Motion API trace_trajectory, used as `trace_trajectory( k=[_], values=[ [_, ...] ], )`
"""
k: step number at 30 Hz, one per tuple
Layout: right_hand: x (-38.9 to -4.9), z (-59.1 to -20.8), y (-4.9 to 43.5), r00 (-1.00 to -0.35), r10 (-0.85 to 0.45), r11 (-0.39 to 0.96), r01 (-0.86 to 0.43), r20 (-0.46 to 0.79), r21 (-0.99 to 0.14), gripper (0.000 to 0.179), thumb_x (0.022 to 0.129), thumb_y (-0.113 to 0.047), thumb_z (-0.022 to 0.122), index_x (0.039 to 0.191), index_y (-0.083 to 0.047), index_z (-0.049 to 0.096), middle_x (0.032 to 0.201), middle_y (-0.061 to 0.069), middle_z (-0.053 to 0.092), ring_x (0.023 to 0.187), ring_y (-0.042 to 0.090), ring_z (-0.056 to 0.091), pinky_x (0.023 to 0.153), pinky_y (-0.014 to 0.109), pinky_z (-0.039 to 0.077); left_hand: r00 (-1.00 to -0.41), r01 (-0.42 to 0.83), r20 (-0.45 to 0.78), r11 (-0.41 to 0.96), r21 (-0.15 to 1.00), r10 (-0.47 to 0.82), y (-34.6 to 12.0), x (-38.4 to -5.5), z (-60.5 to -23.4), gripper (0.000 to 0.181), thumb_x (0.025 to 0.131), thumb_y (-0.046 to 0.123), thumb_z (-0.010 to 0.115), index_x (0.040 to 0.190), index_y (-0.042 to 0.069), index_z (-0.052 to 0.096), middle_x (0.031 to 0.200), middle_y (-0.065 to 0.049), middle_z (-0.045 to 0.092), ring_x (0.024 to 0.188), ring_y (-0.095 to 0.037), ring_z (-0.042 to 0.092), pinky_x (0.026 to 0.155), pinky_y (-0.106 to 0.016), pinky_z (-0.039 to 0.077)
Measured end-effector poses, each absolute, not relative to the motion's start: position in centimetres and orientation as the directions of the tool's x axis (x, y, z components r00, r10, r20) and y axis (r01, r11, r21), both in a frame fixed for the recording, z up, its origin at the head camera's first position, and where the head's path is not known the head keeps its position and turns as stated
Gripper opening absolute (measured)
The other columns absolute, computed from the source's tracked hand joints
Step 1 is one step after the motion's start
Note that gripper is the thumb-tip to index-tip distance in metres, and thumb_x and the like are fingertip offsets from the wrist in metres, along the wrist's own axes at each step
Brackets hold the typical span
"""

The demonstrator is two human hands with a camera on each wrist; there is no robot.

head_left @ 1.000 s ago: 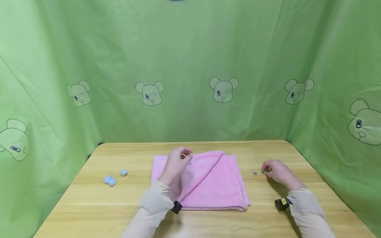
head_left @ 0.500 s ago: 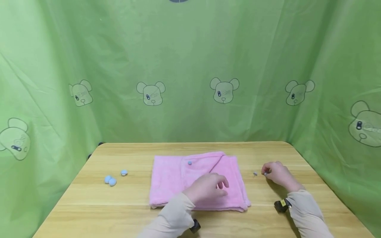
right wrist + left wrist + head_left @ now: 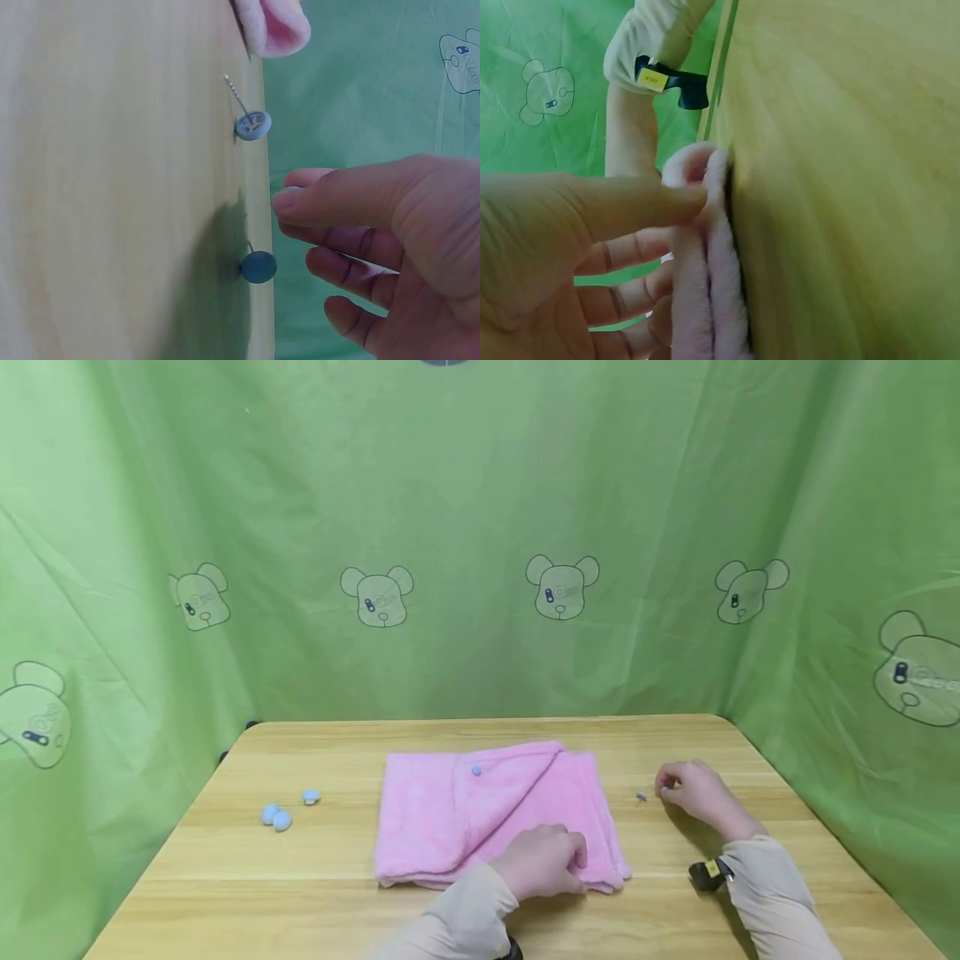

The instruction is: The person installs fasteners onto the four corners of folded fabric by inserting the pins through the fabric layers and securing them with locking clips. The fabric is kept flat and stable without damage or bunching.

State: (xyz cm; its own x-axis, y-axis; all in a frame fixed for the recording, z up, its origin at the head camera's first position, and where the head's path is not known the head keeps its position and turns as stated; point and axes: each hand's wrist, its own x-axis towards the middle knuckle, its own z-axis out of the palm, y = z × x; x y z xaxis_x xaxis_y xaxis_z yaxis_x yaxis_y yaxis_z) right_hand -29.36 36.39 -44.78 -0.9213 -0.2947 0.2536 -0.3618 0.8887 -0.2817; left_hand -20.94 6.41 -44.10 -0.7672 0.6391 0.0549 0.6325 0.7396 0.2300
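A folded pink fleece towel (image 3: 423,818) lies on the table. My left hand (image 3: 542,862) is at its front edge near the right corner; in the left wrist view the thumb (image 3: 641,202) and fingers pinch the layered edge. A small blue round head (image 3: 476,770) sits on the towel's upper part. My right hand (image 3: 697,792) is right of the towel with thumb and fingertips close together, and I see nothing held. Beside it in the right wrist view is a blue-headed pin (image 3: 259,267). Another blue twist pin (image 3: 253,126) with a spiral shank lies nearer the towel.
To the left on the wooden table (image 3: 225,877) are a blue mushroom-shaped piece (image 3: 311,797) and two round blue pieces (image 3: 276,817) touching each other. A green curtain (image 3: 465,660) with bear prints hangs around the back and sides.
My left hand has left the blue head on the towel's upper part and come down and right to the front edge. The right hand has stayed nearly in place.
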Motion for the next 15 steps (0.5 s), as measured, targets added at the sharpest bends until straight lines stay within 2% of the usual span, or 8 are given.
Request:
trace_trajectory(
  k=[6, 12, 15],
  values=[
    [-29.2, -44.2, 36.0, -0.913, -0.285, 0.886, -0.367, 0.291, -0.282, 0.008, 0.078, -0.002, 0.069, 0.077, -0.01, 0.066, 0.075, -0.002, 0.064, 0.074, 0.019, 0.055, 0.07, 0.036, 0.042, -0.785, 0.612, 0.092, 0.743, 0.271, 0.613, 6.6, -21.1, -44.3, 0.008, 0.082, 0.03, 0.072, 0.085, 0.025, 0.066, 0.072, 0.014, 0.053, 0.065, 0.0, 0.046, 0.061, -0.015, 0.039],
    [-29.0, -43.1, 34.8, -0.87, -0.314, 0.862, -0.429, 0.38, -0.271, 0.007, 0.081, -0.001, 0.068, 0.083, -0.007, 0.069, 0.08, 0.004, 0.069, 0.08, 0.027, 0.061, 0.078, 0.046, 0.047, -0.798, 0.584, 0.182, 0.663, 0.468, 0.575, 5.8, -22.1, -43.6, 0.008, 0.086, 0.024, 0.067, 0.081, 0.019, 0.064, 0.069, 0.014, 0.055, 0.065, 0.002, 0.047, 0.065, -0.011, 0.041],
    [-29.0, -42.5, 34.1, -0.849, -0.307, 0.85, -0.448, 0.431, -0.277, 0.008, 0.081, 0.0, 0.069, 0.086, -0.007, 0.07, 0.084, 0.007, 0.071, 0.084, 0.03, 0.063, 0.081, 0.051, 0.048, -0.826, 0.534, 0.21, 0.605, 0.591, 0.523, 5.3, -22.6, -43.0, 0.011, 0.088, 0.024, 0.067, 0.08, 0.017, 0.062, 0.071, 0.013, 0.057, 0.066, 0.004, 0.048, 0.064, -0.01, 0.043]
  ],
)
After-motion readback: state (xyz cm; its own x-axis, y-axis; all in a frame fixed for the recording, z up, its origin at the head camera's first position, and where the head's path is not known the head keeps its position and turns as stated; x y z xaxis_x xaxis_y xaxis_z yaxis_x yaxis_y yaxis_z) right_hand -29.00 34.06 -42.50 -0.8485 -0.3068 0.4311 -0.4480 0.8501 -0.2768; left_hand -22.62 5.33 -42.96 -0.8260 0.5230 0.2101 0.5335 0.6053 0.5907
